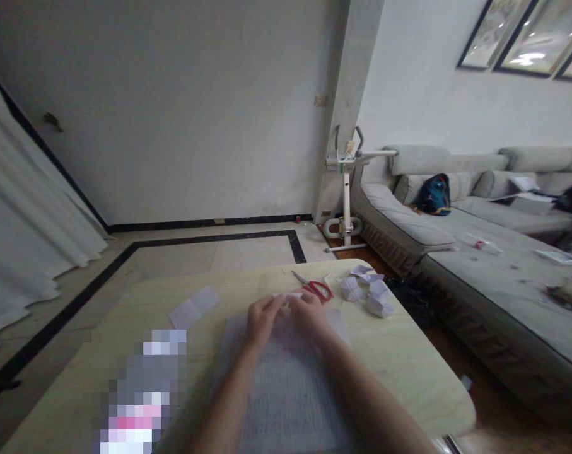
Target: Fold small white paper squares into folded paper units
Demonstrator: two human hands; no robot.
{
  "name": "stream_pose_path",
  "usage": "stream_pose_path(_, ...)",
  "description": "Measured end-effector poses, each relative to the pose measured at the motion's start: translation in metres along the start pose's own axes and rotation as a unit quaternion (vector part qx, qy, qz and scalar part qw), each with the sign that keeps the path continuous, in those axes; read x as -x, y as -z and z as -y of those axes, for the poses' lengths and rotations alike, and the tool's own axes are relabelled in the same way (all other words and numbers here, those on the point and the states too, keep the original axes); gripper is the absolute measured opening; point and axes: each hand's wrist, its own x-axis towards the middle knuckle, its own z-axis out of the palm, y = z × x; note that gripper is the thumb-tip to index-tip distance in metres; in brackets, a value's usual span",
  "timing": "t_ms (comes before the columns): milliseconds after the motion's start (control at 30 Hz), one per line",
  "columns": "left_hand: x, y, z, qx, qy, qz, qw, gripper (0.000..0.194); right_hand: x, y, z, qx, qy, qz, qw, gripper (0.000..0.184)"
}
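Scissors (318,291): red handles, grey blades; folded papers (379,299): pale lilac-white; sheet (295,391): whitish, rows of dark marks; table (408,372): pale yellow, faint grain; sofa (484,284): light grey; backpack (436,195): blue; floor (186,256): beige, black border stripe; curtain (25,208): white.

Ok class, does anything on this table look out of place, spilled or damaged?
Nothing looks spilled or damaged. Slightly untidy: pale scraps lie loose beside the red-handled scissors, near the folded papers. Blocky pixels hide part of the table.

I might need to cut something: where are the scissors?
The scissors lie on the table, just beyond the right hand, left of the crumpled papers.
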Motion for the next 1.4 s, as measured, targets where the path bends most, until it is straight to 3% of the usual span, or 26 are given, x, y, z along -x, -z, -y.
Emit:
stream_pose_path(133, -0.002, 0.001, 0.003, -0.014, -0.004, 0.004, 1.000, 0.034, -0.002, 0.002, -0.001, -0.030, -0.013, 0.024, 0.999, 0.018)
stream_pose_path(433, -0.002, 0.002, 0.006, -0.028, -0.022, 0.003, 0.999, 0.035, 0.000, 0.000, 0.004, 0.032, -0.007, -0.032, 0.999, 0.019)
stream_pose_path(667, -0.002, 0.003, 0.006, -0.013, -0.022, -0.021, 0.999, 0.034, 0.000, 0.001, -0.002, 0.039, -0.016, 0.012, 0.999, 0.029)
stream_pose_path(900, -0.001, -0.001, 0.006, -0.034, -0.022, 0.001, 0.999, 0.031, -0.004, 0.000, -0.008, 0.116, 0.049, -0.043, 0.991, 0.031)
stream_pose_path(1267, -0.001, -0.002, 0.008, -0.039, -0.040, -0.012, 0.998, 0.030, -0.002, 0.001, -0.002, 0.157, 0.088, -0.068, 0.981, 0.030)
stream_pose_path(1400, -0.002, -0.003, 0.010, -0.031, -0.009, 0.000, 0.999, 0.033, -0.002, 0.001, 0.000, 0.165, 0.100, -0.069, 0.979, 0.030)
